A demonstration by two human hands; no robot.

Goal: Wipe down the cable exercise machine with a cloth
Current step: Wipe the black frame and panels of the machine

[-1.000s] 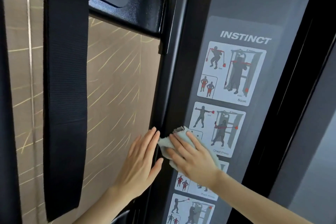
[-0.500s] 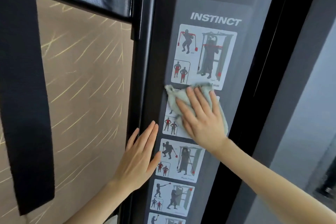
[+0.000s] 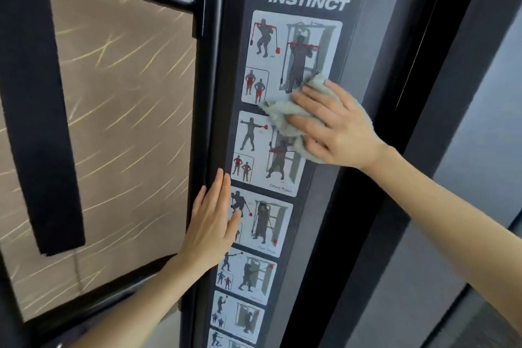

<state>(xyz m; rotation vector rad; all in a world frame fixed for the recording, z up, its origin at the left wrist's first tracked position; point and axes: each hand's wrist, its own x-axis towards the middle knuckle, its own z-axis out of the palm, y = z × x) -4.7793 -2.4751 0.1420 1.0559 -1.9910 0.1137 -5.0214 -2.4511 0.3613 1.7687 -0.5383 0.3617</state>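
Head view: cloth [image 3: 282,111] is pale grey-green, terry-like, crumpled into a wad rather than folded. It lies against the upright dark column [image 3: 378,37] of the cable machine, over the gap between the top instruction sticker [image 3: 282,45] and the second sticker [image 3: 254,150].

Right hand [image 3: 341,130] presses it flat there. Its fingers [image 3: 310,97] are extended and slightly spread, not curled round the fabric. Cloth shows past the fingertips, above the index finger and below the palm edge; the part under the palm is hidden.

Left hand [image 3: 210,226] rests flat on the column's left edge, lower down, fingers [image 3: 219,192] straight and together, holding nothing. It covers the left margin of the third sticker [image 3: 268,223].

White "INSTINCT" lettering [image 3: 308,5] heads the sticker strip. Small captions are blurred; only "Chest Press" is roughly legible. Lowest stickers are cut off by the frame bottom. Black strap [image 3: 39,93] hangs at left, its top out of frame.
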